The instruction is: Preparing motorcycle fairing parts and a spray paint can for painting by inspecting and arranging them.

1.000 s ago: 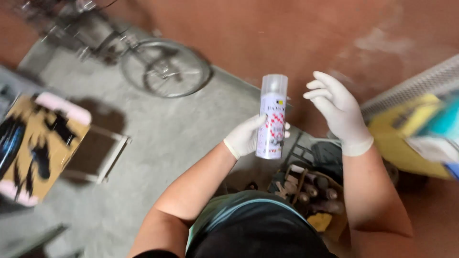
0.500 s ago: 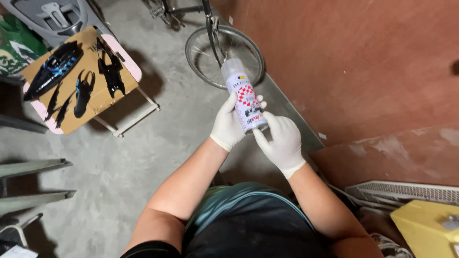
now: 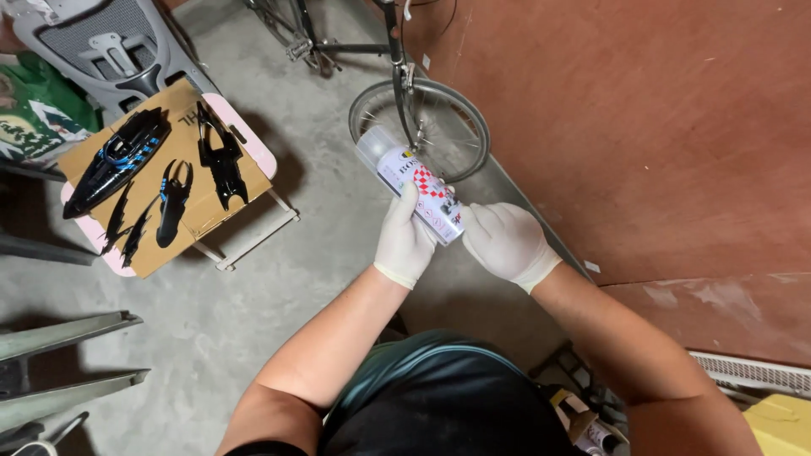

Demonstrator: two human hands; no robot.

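Left fingers: the left hand (image 3: 404,243), in a pale glove, has its fingers (image 3: 409,203) wrapped round the middle of the spray can (image 3: 411,184), holding it firmly.
Right fingers: the right hand (image 3: 507,241), gloved too, is cupped round the can's lower end; its fingers are hidden behind the hand, so I cannot tell how tightly they hold.
Can: one white can with a red-checked label and a clear cap, tilted, cap end pointing up and away, held in the air in front of the chest above the concrete floor (image 3: 253,312).
Risk: smooth gloves on a smooth can could let it slip and drop to the floor; if the cap is off, spray could reach the bicycle wheel (image 3: 420,125) just behind it.
Worktop: one small worktop (image 3: 253,148) covered with cardboard (image 3: 173,127), well apart to the left.
Count: about five glossy black fairing pieces (image 3: 221,160) on the cardboard, one with blue stripes; one bicycle; two gloves.
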